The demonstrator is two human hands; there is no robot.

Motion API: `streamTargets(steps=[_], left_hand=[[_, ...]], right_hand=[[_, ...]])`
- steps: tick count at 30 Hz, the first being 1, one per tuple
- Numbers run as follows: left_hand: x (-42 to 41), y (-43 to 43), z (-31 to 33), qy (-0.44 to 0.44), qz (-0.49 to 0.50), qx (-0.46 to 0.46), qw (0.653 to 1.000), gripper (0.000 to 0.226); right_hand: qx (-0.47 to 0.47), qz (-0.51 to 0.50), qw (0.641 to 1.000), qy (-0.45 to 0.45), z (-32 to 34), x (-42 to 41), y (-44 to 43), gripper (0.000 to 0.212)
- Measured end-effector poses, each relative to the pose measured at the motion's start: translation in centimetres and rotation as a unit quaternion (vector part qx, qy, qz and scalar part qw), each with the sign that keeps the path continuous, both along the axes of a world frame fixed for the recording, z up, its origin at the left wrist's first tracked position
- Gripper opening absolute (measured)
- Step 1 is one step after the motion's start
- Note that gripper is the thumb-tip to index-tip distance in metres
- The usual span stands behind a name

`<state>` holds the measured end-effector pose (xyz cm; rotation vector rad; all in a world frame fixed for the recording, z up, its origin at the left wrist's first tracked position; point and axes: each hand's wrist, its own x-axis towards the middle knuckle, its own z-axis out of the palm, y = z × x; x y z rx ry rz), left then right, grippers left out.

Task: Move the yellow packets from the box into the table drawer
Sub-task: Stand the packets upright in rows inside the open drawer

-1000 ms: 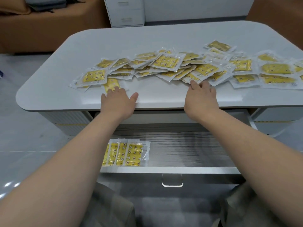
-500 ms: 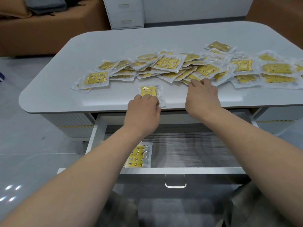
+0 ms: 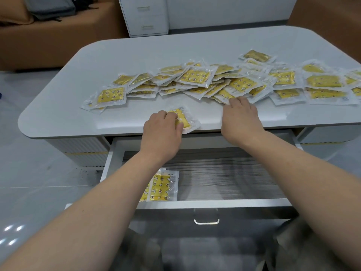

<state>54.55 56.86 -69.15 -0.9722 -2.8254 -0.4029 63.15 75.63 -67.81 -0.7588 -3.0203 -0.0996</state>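
Observation:
Several yellow packets (image 3: 197, 77) in clear wrappers lie spread across the white table (image 3: 136, 55). My left hand (image 3: 162, 130) has its fingers curled on one yellow packet (image 3: 183, 119) at the table's front edge, above the open drawer (image 3: 224, 182). My right hand (image 3: 241, 118) lies flat near the front edge, its fingertips touching the nearest packets of the pile (image 3: 224, 94). A small stack of yellow packets (image 3: 160, 187) lies at the drawer's front left, partly hidden by my left forearm.
The drawer front with its metal handle (image 3: 206, 222) juts out toward me. A white cabinet (image 3: 144, 16) stands behind the table, brown sofas to the left (image 3: 48, 40) and right. Grey floor shows on the left.
My left hand dragged one packet from the left of the pile to the table's front edge, over the drawer, and curled on it. My right hand stayed put.

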Motion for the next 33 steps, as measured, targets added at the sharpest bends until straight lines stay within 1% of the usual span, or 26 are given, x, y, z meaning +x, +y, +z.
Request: streamTargets(steps=[2,5,7,11,12,13,15,18,22,25,27,30,33], left_hand=[[-0.1,0.0,0.0,0.006,0.000,0.002,1.000,0.036],[0.0,0.1,-0.2,0.007,0.000,0.006,1.000,0.032],[0.1,0.1,-0.3,0.005,0.000,0.005,1.000,0.030],[-0.1,0.1,-0.4,-0.026,-0.006,0.014,1.000,0.026],[-0.1,0.1,-0.3,-0.033,-0.006,0.016,0.999,0.025],[-0.1,0.1,-0.3,-0.038,-0.004,0.015,0.999,0.025],[0.0,0.2,-0.1,-0.041,-0.002,0.008,0.999,0.029],[0.0,0.1,0.2,-0.034,0.006,-0.014,0.999,0.034],[-0.2,0.0,0.2,-0.032,0.019,-0.016,0.999,0.032],[-0.4,0.0,0.1,-0.020,0.024,-0.003,0.999,0.028],[-0.5,0.0,0.0,-0.018,0.026,-0.003,0.999,0.027],[-0.5,0.0,0.2,-0.019,0.027,-0.003,0.999,0.025],[-0.4,0.0,0.4,-0.030,0.023,0.009,0.999,0.021]], right_hand=[[0.001,-0.003,1.000,0.001,0.3,0.0,0.1,0.030],[0.004,-0.015,1.000,-0.010,0.2,0.1,0.3,0.038],[-0.001,-0.009,1.000,0.001,0.0,0.2,0.4,0.037],[-0.001,0.039,0.998,0.053,0.4,0.2,-0.5,0.017],[-0.002,0.053,0.997,0.060,0.4,0.2,-0.9,0.009],[-0.004,0.068,0.996,0.061,0.5,0.3,-1.3,0.006],[-0.005,0.100,0.994,0.053,0.3,0.4,-2.2,0.012],[0.000,0.158,0.986,0.050,-0.2,0.6,-3.2,0.016],[0.013,0.203,0.977,0.068,-1.0,0.6,-3.3,0.022],[-0.022,0.188,0.978,0.092,-1.2,0.6,-3.1,0.040],[-0.024,0.163,0.982,0.088,-1.4,0.6,-2.8,0.051],[-0.005,0.136,0.989,0.061,-1.7,0.5,-2.4,0.052],[-0.021,0.125,0.989,0.077,-1.5,0.4,-2.5,0.049]])
